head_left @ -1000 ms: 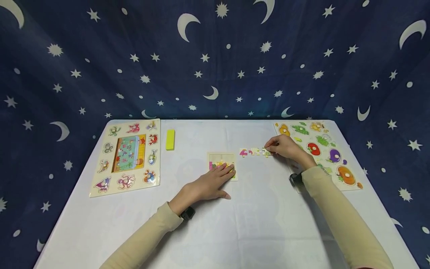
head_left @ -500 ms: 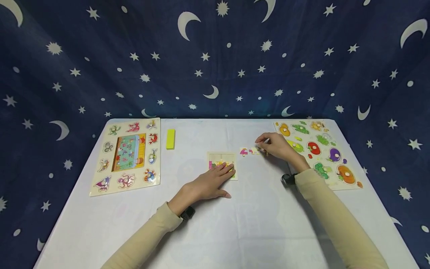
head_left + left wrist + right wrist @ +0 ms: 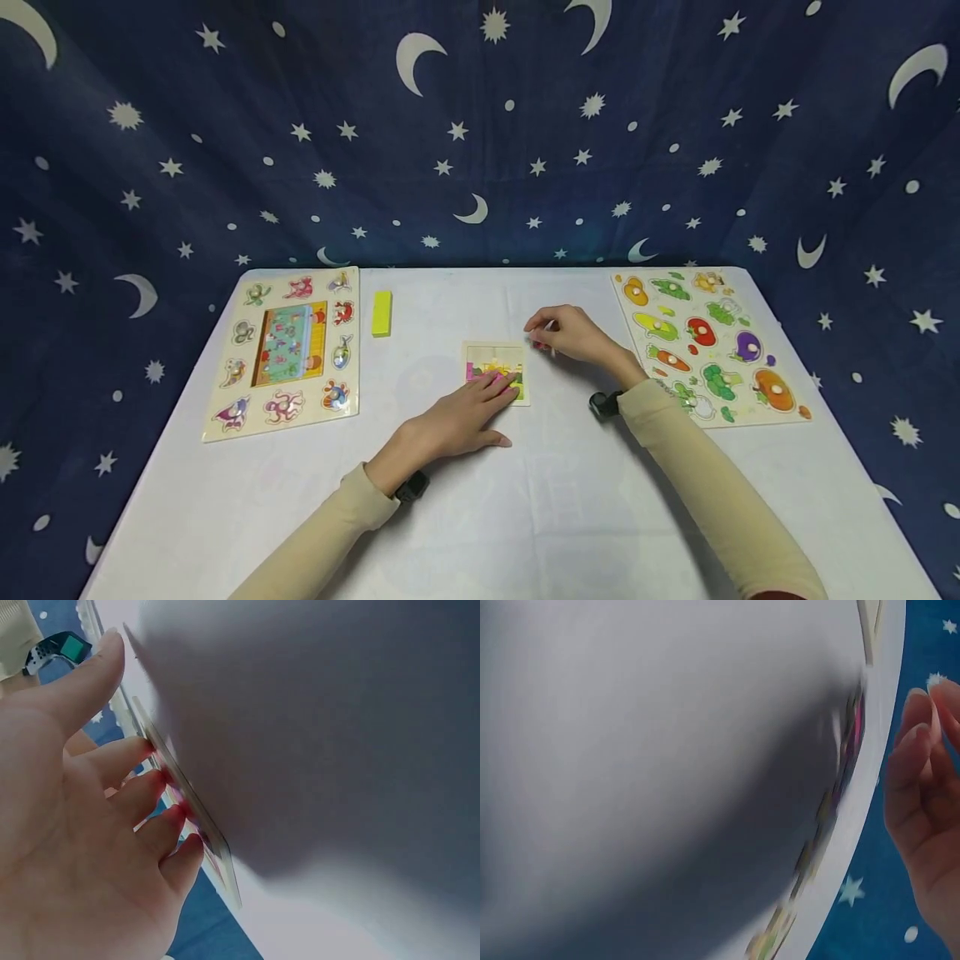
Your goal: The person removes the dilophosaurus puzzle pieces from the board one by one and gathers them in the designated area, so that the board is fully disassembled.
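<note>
The right hand, its hold impossible to tell, is now shifted toward nine o'clock; thus neared is the square pale-wood puzzle tray at its eight o'clock, touched by the left hand, fingers extended

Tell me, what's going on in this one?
Someone in tan sleeves is working on a small jigsaw tray on a white table. The left-hand grip rests across its near part; coloured pieces show there, while the far part is bare wood. The right-hand grip is above loose pieces by the tray's right side; whether it holds one is unclear. A sea-animal board, vegetable board and yellow block lie untouched.
</note>
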Action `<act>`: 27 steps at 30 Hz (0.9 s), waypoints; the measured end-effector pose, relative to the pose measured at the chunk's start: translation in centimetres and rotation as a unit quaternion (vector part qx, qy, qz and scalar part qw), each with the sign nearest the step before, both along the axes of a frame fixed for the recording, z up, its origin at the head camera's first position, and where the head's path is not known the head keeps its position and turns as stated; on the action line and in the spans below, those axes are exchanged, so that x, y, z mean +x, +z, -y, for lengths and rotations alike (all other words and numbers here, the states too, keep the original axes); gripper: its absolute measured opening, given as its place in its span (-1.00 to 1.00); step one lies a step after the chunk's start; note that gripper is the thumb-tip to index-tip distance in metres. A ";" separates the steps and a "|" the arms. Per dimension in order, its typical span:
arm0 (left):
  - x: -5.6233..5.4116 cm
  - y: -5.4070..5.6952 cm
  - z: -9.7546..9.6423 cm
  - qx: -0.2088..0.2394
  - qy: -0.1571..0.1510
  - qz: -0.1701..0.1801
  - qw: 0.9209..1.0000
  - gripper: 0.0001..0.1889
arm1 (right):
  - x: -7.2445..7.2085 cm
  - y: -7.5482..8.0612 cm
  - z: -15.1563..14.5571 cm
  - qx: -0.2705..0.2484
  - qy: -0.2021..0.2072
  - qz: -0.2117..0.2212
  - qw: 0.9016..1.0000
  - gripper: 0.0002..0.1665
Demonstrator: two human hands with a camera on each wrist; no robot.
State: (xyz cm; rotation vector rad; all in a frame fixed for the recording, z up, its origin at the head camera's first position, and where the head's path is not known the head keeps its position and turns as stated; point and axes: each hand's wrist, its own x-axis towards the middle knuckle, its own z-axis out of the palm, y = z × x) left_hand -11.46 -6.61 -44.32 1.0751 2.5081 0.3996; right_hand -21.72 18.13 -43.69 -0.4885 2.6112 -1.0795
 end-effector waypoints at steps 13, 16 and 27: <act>1.3 -0.2 1.7 0.012 0.005 0.004 1.000 -0.16 | 0.0 -0.4 5.7 -0.002 0.086 0.045 0.995 -0.82; 1.5 -0.2 1.6 0.011 0.010 0.006 1.000 -0.16 | 0.0 -0.5 6.6 0.007 0.099 0.045 0.994 -0.81; 1.3 -0.1 1.1 0.027 0.016 0.009 0.999 -0.17 | 0.0 -0.5 8.1 0.029 0.125 0.048 0.991 -0.83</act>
